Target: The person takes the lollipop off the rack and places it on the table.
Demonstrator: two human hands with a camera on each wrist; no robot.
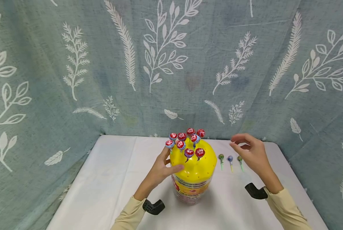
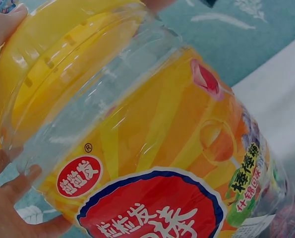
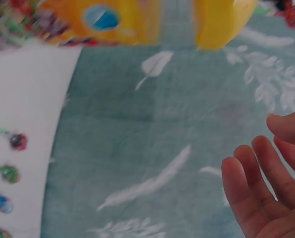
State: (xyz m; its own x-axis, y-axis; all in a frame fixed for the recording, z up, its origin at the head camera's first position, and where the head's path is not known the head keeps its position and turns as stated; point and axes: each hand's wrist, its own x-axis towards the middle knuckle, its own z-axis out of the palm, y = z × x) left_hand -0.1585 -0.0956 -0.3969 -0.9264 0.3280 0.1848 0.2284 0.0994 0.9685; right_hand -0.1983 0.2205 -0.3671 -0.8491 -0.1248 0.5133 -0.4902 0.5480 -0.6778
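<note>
A clear plastic candy jar (image 1: 192, 188) with a yellow lid (image 1: 198, 169) stands upright on the table. Several wrapped lollipops (image 1: 200, 153) stick up from the lid's far and left parts. My left hand (image 1: 162, 167) grips the jar at its left side, thumb over the lid and fingers around the neck. In the left wrist view the jar's orange label (image 2: 157, 134) shows. To the right of the jar, my right hand (image 1: 251, 153) hangs in the air above the table. The right wrist view shows this hand (image 3: 266, 193) with fingers loosely bent, thumb apart, holding nothing.
Loose lollipops lie in a row right of the jar, among them a green one (image 1: 221, 157), a blue one (image 1: 230, 158) and another green one (image 1: 240, 159). A white cloth covers the table (image 1: 108, 179). Leaf-patterned curtains (image 1: 171, 102) rise behind it and at both sides.
</note>
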